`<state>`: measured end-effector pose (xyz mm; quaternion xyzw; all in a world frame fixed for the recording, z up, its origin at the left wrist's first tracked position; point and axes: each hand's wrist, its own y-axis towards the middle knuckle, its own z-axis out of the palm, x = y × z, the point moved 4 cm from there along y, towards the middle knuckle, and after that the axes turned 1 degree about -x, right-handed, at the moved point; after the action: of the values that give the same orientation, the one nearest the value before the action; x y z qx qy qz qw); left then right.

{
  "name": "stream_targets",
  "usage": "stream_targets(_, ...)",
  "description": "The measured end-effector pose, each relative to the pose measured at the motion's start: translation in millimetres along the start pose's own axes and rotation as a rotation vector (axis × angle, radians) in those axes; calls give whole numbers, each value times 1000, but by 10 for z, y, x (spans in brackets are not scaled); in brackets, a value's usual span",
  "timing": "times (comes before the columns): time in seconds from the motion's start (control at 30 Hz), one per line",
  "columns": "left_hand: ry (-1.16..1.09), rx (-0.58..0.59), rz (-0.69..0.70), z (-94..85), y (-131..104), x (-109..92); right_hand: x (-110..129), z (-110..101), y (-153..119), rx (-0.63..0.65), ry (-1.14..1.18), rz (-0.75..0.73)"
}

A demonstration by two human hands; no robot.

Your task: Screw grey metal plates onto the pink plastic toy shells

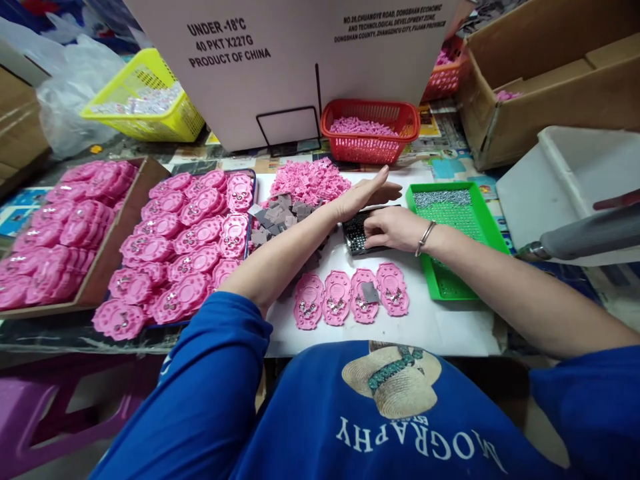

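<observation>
My left hand (369,195) is held over the back edge of a small black tray (356,241), palm down, its fingers stretched to the right and apart. My right hand (393,230), with a bracelet on the wrist, reaches into the same tray. Its fingers are curled downward, and whatever they pinch is hidden. In front of the tray, several pink oval pieces (337,298) lie in a row on the white sheet. A grey square (369,292) rests on one of them. Behind my left forearm are piles of grey squares (280,217) and small pink parts (310,181).
A green tray (493,220) with screws is at the right, beside a power driver (575,237). Stacked pink pieces fill a tray (251,193) and a cardboard box (107,247) at left. Behind stand a red basket (370,147), yellow basket (145,123) and white carton (280,73).
</observation>
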<state>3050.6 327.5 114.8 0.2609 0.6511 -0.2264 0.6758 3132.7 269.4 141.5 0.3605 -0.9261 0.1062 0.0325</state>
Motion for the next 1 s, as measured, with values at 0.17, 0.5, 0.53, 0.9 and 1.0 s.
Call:
stream_targets(0.17,-48,-27,26,-23,22,30,-86,-16,4,-100,-70,141)
stream_targets(0.5,-68,-47,8,-52,31,35,-71,-31,3,-201,21,184)
stream_targets(0.53,-66,-53,9,-63,37,33,-110,-64,-21,-233,22,216)
stream_targets(0.9,-78,-172,-48,-135,17,6,-101,-79,-206,-274,27,263)
stream_targets(1.0,-41,-178,-17,-167,-24,-19,-53,-72,-219,-308,42,207)
